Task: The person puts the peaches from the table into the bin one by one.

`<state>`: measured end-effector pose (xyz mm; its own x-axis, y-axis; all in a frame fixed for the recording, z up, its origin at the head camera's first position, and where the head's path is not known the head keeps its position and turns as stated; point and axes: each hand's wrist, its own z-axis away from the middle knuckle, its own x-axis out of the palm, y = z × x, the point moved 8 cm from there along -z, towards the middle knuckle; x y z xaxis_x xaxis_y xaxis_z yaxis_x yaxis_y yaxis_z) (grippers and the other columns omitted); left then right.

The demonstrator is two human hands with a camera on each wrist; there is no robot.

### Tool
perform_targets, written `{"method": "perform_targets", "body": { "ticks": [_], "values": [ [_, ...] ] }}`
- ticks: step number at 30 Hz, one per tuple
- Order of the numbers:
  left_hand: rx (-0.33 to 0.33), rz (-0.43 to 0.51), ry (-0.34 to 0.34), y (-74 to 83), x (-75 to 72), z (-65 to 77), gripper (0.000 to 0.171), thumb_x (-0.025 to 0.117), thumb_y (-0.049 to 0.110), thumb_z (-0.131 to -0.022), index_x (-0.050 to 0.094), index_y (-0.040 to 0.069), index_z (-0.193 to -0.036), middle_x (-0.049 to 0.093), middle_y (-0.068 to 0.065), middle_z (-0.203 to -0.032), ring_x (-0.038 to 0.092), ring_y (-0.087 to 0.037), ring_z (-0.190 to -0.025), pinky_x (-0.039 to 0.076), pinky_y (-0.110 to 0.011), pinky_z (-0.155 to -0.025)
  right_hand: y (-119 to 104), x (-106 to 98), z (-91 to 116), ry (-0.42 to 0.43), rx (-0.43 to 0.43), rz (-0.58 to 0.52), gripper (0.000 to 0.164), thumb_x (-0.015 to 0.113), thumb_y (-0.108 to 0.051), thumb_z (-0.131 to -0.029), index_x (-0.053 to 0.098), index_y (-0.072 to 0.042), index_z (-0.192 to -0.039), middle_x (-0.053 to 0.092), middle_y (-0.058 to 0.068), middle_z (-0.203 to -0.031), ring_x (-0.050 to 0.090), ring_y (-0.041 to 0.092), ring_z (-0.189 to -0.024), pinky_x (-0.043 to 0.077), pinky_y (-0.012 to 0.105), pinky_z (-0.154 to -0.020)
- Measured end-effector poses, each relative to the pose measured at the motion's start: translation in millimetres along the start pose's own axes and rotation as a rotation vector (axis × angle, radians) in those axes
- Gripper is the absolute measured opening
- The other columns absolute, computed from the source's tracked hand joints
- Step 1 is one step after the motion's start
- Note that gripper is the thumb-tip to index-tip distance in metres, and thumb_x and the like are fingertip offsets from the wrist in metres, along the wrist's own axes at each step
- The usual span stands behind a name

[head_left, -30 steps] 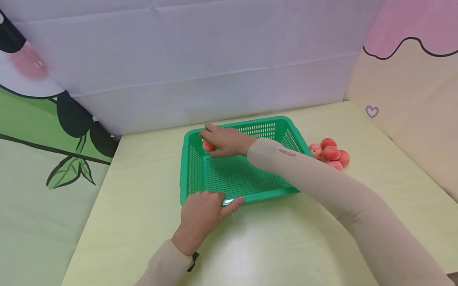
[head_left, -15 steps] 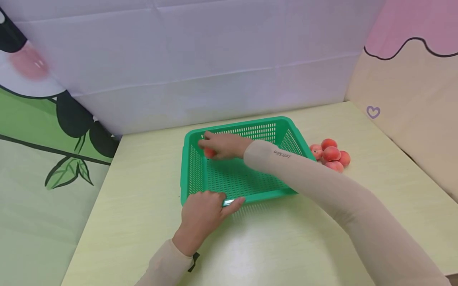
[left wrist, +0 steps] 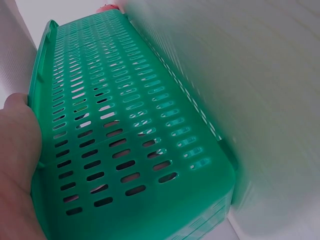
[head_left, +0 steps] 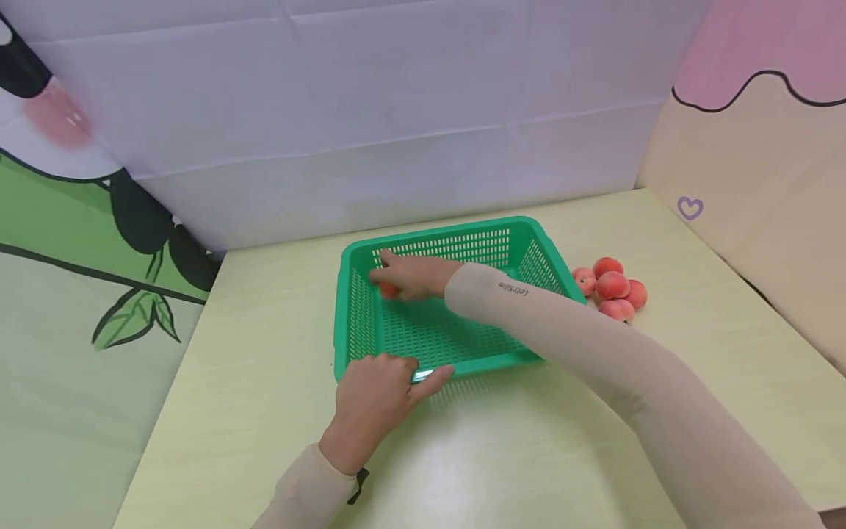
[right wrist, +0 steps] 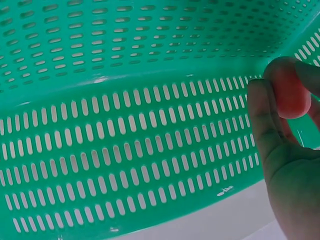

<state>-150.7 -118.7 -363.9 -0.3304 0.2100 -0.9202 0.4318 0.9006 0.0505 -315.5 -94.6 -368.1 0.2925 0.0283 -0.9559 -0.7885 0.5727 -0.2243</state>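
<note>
A green perforated plastic basket [head_left: 499,363] stands on the table. Inside it, toward the far left corner, my right hand [head_left: 418,277] holds a reddish peach [head_left: 389,291] low over the basket floor. In the right wrist view, thumb and fingers are around the peach [right wrist: 287,91]; whether it touches the bottom I cannot tell. My left hand [head_left: 371,397] grips the near rim at its left part, thumb laid along the edge. From the left wrist, this hand [left wrist: 19,160] shows beside the slotted outer wall [left wrist: 142,205]; its fingertips are hidden.
Several more peaches [head_left: 612,285] lie heaped on the pale yellow table [head_left: 264,330], just right of the basket. A pale fabric backdrop [head_left: 423,132] rises behind the table, with printed panels at the left and right.
My right hand has lowered the peach from about rim height down into the basket, moving slightly nearer. The left hand keeps its grip on the rim, and the heap is unchanged.
</note>
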Motion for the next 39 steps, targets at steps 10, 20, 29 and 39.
{"method": "perform_targets", "body": {
  "ticks": [10,20,29,39],
  "values": [
    [-0.011,-0.001,-0.006,0.4,-0.2,0.0,0.073,0.064,0.067,-0.098,0.030,0.020,-0.054,0.015,0.009,-0.051,0.014,-0.008,-0.042,0.013,-0.024,-0.042,1,6,2,-0.023,0.020,-0.031,0.043,0.055,-0.004,-0.109,0.055,-0.017,-0.150,0.038,0.015,-0.150,0.061,0.023,-0.106,0.053,0.031,-0.086],
    [0.006,0.010,0.014,-1.2,0.3,0.3,0.075,0.041,0.077,-0.103,0.029,0.022,-0.053,0.013,0.011,-0.051,0.013,-0.007,-0.042,0.012,-0.023,-0.041,3,13,2,-0.053,0.059,-0.058,0.053,0.054,-0.005,-0.110,0.047,-0.022,-0.161,0.033,0.013,-0.156,0.059,0.022,-0.113,0.052,0.032,-0.087],
    [-0.008,0.011,-0.012,-1.5,-0.4,0.6,0.074,0.051,0.074,-0.101,0.030,0.021,-0.054,0.013,0.011,-0.051,0.014,-0.007,-0.041,0.013,-0.024,-0.041,5,17,-1,-0.054,0.060,-0.059,0.059,0.056,-0.003,-0.109,0.045,-0.022,-0.163,0.032,0.013,-0.157,0.059,0.020,-0.115,0.052,0.031,-0.089],
    [-0.009,0.000,-0.002,-0.3,-2.6,1.0,0.073,0.059,0.070,-0.099,0.031,0.021,-0.053,0.015,0.010,-0.050,0.017,-0.008,-0.039,0.013,-0.024,-0.041,8,16,2,-0.063,0.061,-0.062,0.063,0.061,-0.005,-0.106,0.042,-0.024,-0.163,0.032,0.014,-0.157,0.062,0.021,-0.108,0.051,0.031,-0.083]
  ]
}}
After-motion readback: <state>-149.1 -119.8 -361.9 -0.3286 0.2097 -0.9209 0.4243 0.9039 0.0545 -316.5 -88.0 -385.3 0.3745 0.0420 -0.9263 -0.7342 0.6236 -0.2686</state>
